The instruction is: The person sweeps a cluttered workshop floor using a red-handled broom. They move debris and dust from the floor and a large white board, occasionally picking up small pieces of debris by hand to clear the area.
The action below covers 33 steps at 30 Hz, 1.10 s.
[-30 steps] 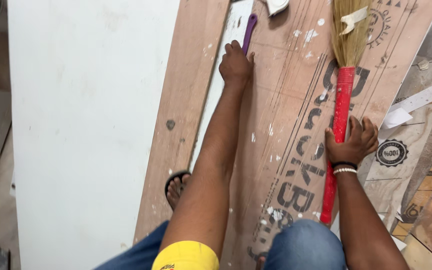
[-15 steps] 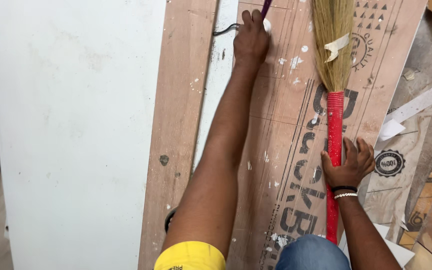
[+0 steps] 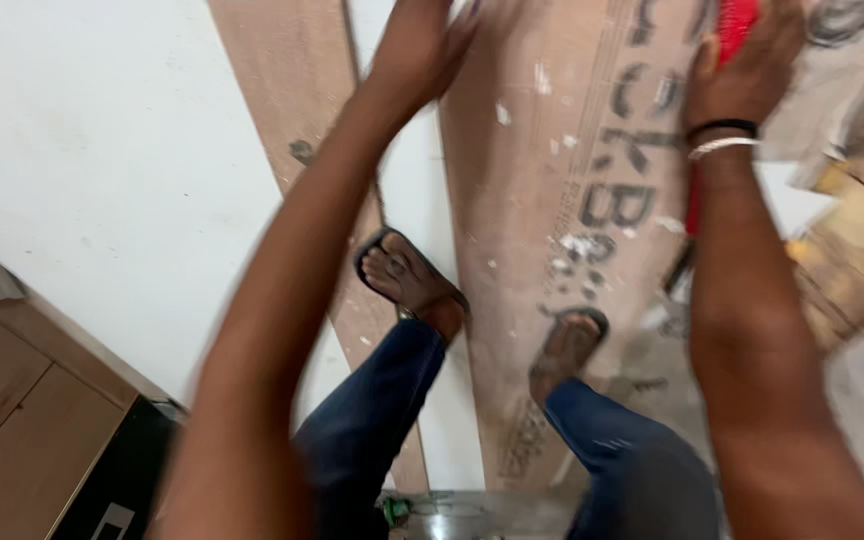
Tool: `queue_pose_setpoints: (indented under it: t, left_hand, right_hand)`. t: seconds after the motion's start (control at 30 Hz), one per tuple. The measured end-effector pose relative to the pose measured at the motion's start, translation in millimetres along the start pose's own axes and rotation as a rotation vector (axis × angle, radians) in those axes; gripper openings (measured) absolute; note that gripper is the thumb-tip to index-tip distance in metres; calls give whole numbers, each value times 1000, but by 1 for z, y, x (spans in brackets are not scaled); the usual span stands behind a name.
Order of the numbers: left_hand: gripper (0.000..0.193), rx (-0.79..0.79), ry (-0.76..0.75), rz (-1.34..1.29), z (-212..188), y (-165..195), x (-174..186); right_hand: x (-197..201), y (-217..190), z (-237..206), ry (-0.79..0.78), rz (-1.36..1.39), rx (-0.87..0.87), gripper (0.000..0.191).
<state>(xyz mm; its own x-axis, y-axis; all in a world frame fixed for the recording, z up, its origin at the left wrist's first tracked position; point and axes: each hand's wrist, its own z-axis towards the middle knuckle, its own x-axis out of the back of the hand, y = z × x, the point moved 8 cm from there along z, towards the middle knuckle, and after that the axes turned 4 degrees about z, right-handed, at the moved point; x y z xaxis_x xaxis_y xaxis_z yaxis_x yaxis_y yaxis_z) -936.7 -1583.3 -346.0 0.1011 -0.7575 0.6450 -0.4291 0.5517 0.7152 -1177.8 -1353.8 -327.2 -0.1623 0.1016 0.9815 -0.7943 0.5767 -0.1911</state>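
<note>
My right hand (image 3: 742, 65) is closed around the red handle of a broom (image 3: 694, 205) near the top right, over a brown plywood board (image 3: 552, 200) with dark printing. The broom's head is out of frame. A black band and a silver bangle circle that wrist. My left hand (image 3: 422, 40) reaches to the top edge above a narrow white strip (image 3: 422, 190); it is motion-blurred and I cannot make out what it holds. My two feet in sandals (image 3: 407, 280) (image 3: 567, 345) stand on the boards below, with blue jeans above them.
A large white panel (image 3: 102, 150) fills the left. A second brown plank (image 3: 287, 90) lies between it and the white strip. A wooden cabinet front (image 3: 12, 420) is at the lower left. Wood offcuts and paper scraps (image 3: 862, 230) lie at the right.
The view has swung down and closer, so my feet and legs now show. Both hands sit at the top edge, and the broom head and the purple-handled tool have left the frame.
</note>
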Motion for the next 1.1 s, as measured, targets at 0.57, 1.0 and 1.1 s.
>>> queue_pose_setpoints:
  t: [0.57,1.0,1.1]
  left_hand:
    - [56,783,44,-938,-240,371,322]
    - [63,-510,-787,-183,211,897,415]
    - [64,-778,-1033,42,253,960,374]
  right_hand:
    - [488,87,-67,-1030,422,-997,45]
    - [732,87,-3,-645,1202,-1183,47]
    - [729,25,-70,-518,1361,-1522,41]
